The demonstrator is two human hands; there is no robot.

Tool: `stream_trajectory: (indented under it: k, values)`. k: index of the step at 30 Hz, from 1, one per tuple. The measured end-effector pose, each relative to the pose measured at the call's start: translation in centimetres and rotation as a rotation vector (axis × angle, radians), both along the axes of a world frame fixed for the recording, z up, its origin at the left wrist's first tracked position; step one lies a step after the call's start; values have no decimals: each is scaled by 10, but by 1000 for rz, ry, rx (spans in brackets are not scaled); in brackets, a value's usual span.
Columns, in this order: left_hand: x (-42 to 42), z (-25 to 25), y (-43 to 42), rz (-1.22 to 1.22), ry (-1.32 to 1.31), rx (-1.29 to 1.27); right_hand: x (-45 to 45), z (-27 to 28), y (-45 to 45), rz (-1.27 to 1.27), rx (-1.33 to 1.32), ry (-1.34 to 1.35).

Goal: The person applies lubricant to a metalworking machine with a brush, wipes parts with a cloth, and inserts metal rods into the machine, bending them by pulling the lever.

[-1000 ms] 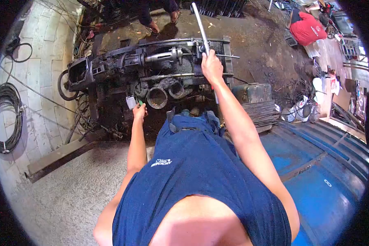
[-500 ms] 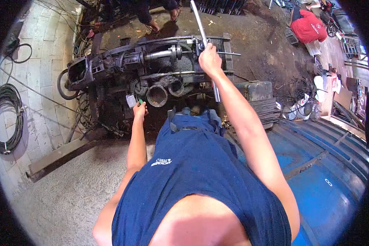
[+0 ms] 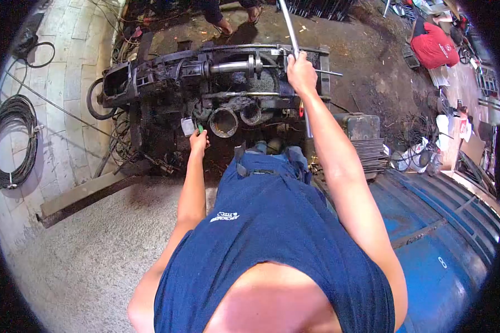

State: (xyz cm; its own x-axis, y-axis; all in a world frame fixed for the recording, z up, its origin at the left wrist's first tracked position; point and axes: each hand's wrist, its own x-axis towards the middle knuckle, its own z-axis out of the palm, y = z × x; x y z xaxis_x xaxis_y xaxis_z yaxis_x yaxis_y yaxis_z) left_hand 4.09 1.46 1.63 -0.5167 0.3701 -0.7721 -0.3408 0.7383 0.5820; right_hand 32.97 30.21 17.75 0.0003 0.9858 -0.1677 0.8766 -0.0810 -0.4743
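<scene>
My right hand (image 3: 303, 76) is wrapped around a long metal bar (image 3: 290, 28) where it crosses the right end of a dark, greasy machine (image 3: 166, 77). A polished shaft (image 3: 230, 67) lies along that machine. Low on its near side, my left hand (image 3: 198, 141) is closed on a small green-handled tool (image 3: 200, 129); its working end is too small to make out. A pale rectangular piece (image 3: 188, 126) is right beside that hand. Just to the right are two open metal cylinders, a larger one (image 3: 224, 122) and a smaller one (image 3: 251, 114).
A blue metal panel (image 3: 422, 244) lies on the right, near a dark finned metal box (image 3: 361, 136). Cable coils (image 3: 14, 139) rest by the left wall. Another person's feet (image 3: 225, 26) stand beyond the machine, and a person in a red shirt (image 3: 434, 47) is at far right.
The whole view has shifted, so the machine and both hands appear farther right. My right hand stays on the bar and my left hand stays closed on the green-handled tool.
</scene>
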Motion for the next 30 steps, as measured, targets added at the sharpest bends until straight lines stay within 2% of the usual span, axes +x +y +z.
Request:
stream_trajectory:
  k: [12,17,24,30]
  values:
    - [1,3,3,-35,-10,-20,3,-2,0,-13,19,19]
    - [5,6,5,41,6,-7,0,-8,0,-49,29,19]
    - [1,2,2,-7,-10,5,5,5,-1,-27,-24,24]
    - [0,1,1,-62,2,0,3,-6,0,-40,13,40]
